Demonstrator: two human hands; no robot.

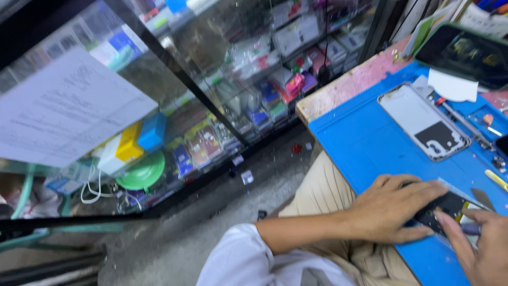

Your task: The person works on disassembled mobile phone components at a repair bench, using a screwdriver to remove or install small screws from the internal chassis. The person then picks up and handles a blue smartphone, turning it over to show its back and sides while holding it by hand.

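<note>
My left hand lies flat on a dark opened phone that rests on a blue work mat. Its fingers press the phone's upper part. My right hand comes in from the lower right corner, thumb and finger pinching at the phone's edge next to a small blue-grey piece. Farther up the mat lies a white phone back cover, inner side up, untouched.
A dark phone and a white paper scrap lie at the mat's far end, small tools and a yellow pick to the right. A glass display cabinet full of packaged goods stands left, beyond a grey floor.
</note>
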